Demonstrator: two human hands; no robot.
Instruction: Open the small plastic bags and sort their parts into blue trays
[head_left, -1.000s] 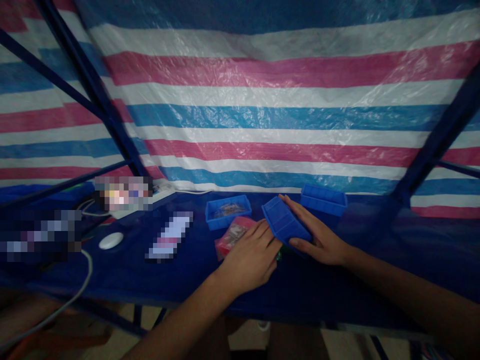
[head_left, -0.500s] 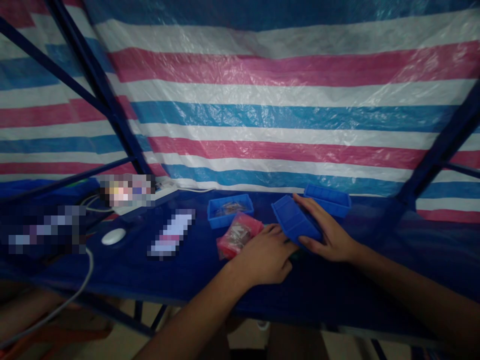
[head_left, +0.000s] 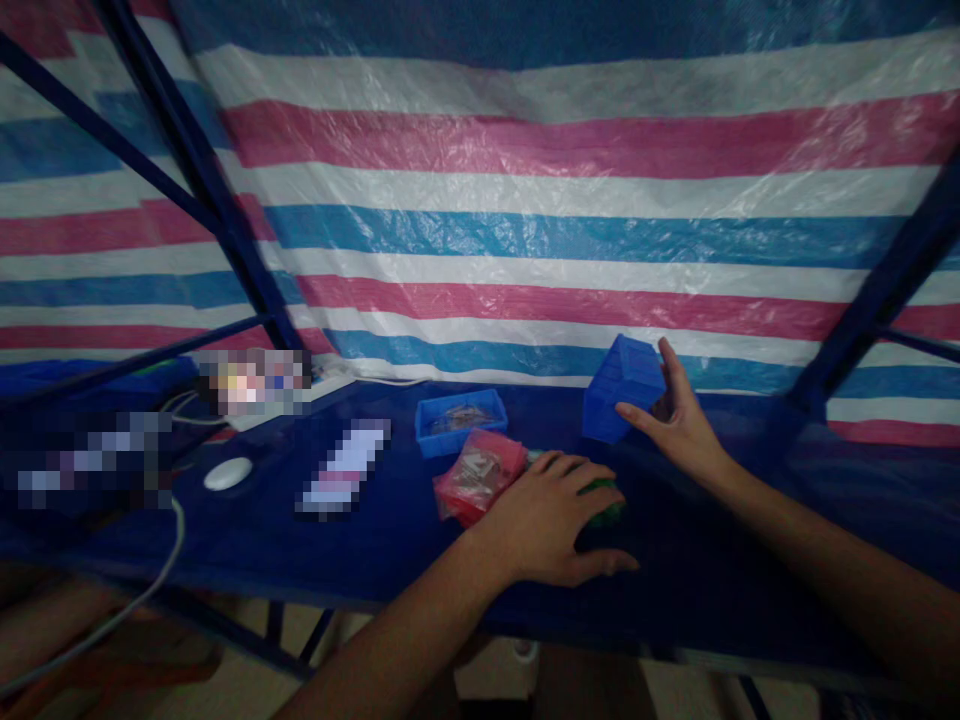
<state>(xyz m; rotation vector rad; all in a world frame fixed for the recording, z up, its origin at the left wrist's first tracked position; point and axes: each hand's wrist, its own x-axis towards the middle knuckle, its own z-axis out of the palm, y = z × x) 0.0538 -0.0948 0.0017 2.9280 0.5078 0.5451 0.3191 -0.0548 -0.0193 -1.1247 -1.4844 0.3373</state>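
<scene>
Nearby, the red packet (head_left: 480, 470) separates left hand (head_left: 555, 520) from blue tray (head_left: 439, 442).

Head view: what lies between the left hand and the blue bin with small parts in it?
A red bag lies between the left hand and that bin, as the head view shows.

Blue plastic bin (head_left: 616, 392): tilted, in right hand (head_left: 688, 428), surface contact unclear. Green item (head_left: 606, 514): on surface (head_left: 697, 580), mostly covered by left hand (head_left: 559, 518). Red-pink plastic packet (head_left: 480, 474): lying just beside, greyish contents.
</scene>
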